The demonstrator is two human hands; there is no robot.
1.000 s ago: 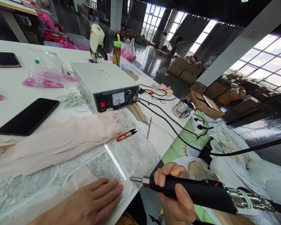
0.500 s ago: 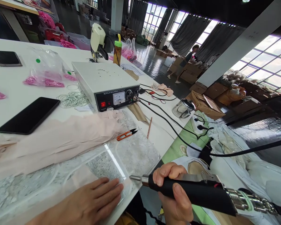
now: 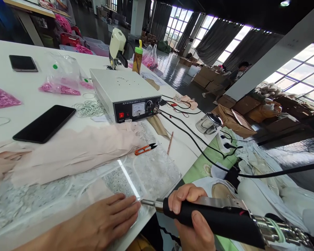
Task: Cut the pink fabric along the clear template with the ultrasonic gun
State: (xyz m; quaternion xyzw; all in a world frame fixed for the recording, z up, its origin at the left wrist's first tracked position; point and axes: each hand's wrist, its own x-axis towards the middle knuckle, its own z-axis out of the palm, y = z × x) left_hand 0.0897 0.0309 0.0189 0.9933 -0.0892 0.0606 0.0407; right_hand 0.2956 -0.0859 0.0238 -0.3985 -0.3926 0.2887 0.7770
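Observation:
My left hand (image 3: 104,221) lies flat, fingers stretched out, on a sheer pale fabric (image 3: 95,191) over the clear-covered grey mat (image 3: 157,167). Wrapped round a black handheld tool (image 3: 219,218) is my right hand (image 3: 192,212). The tool's metal tip (image 3: 148,202) points left and is beside my left fingertips, at the mat's edge. A stack of pale pink fabric (image 3: 75,150) lies beyond my left hand. Orange thread snips (image 3: 145,149) rest on the mat, close to a control box (image 3: 137,109) with a red lit switch.
A large black phone (image 3: 45,123), pale elastic bands (image 3: 89,108) and bags of pink pieces (image 3: 2,97) lie at the left. Black cables (image 3: 188,134) run right from the box, past a glass jar (image 3: 208,123). A person (image 3: 229,82) is in the background near cartons.
The view has shifted slightly, so the table items appear farther right. The tool's tip is now closer to my left fingertips. The background person has moved right.

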